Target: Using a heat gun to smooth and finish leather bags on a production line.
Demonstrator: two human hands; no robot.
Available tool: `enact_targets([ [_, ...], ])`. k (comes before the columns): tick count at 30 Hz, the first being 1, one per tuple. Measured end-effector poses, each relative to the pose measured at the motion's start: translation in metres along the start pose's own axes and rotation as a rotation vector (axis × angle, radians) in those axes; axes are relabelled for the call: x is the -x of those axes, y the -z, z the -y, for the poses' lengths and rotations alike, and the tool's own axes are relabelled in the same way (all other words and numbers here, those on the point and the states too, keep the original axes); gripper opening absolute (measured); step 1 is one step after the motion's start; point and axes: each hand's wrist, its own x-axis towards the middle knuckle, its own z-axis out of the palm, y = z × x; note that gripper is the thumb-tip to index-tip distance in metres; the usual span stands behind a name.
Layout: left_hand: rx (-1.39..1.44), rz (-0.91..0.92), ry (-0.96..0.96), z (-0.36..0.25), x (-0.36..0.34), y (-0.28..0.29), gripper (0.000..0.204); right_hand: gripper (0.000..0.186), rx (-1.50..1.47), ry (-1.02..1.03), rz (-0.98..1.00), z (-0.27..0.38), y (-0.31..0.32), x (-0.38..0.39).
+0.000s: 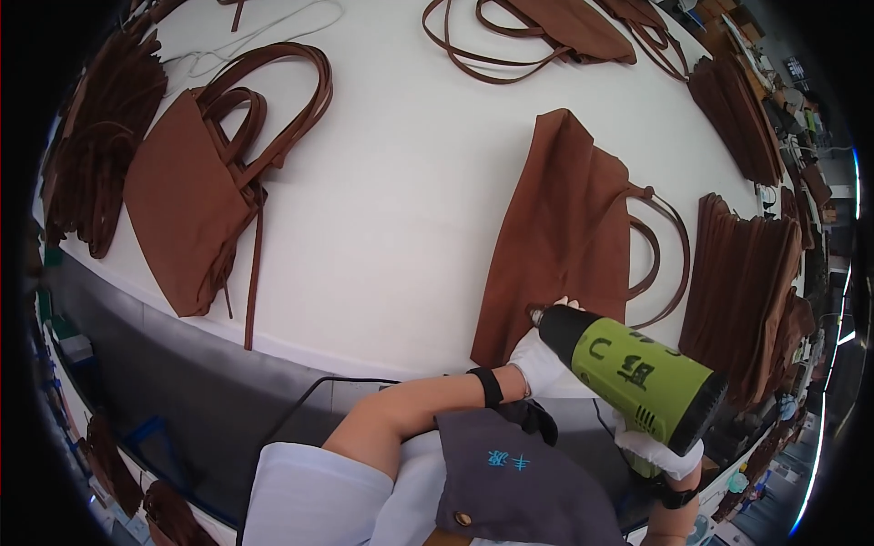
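A brown leather handbag (569,218) lies on the white table with its handles to the right. At its near end is my left hand (539,361), in a white glove with bare fingertips showing. It grips the bag there, though the tool hides most of its fingers. My right hand (669,452), also gloved, is closed round the handle of a green and black heat gun (637,373). The gun's metal nozzle points left, close over the bag's surface beside my left fingertips.
Another brown handbag (187,209) lies on the white table (391,200) at the left, its straps looped up. A further bag (574,27) is at the far side. Stacked brown pieces (742,291) stand at the right, and a pile (105,146) lies far left. A black cord (314,387) runs along the near edge.
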Motion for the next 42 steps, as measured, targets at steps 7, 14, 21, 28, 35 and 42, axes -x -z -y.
enact_targets([
  [7, -0.148, -0.063, 0.009, -0.005, -0.004, -0.038, 0.038, 0.031, -0.085, -0.156, 0.144, 0.005, -0.004, 0.003],
  [14, 0.012, -0.093, -0.038, -0.007, 0.003, -0.025, 0.04, 0.04, -0.006, -0.281, 0.275, -0.002, -0.001, 0.011],
  [21, 0.006, 0.226, 0.088, 0.037, 0.032, 0.095, 0.054, 0.037, -0.637, -0.264, -0.405, -0.022, 0.004, 0.034],
  [28, 0.22, -0.021, 0.455, 0.104, 0.066, 0.096, 0.063, 0.043, -0.816, -0.154, -0.597, -0.064, -0.004, 0.04],
  [35, 0.814, -0.358, 1.033, 0.177, -0.068, 0.094, 0.084, 0.043, -0.988, -0.016, -0.571, -0.099, -0.01, 0.007],
  [42, 0.638, -0.24, 1.025, 0.181, -0.085, 0.098, 0.057, 0.038, -1.016, 0.101, -0.526, -0.098, 0.023, -0.07],
])
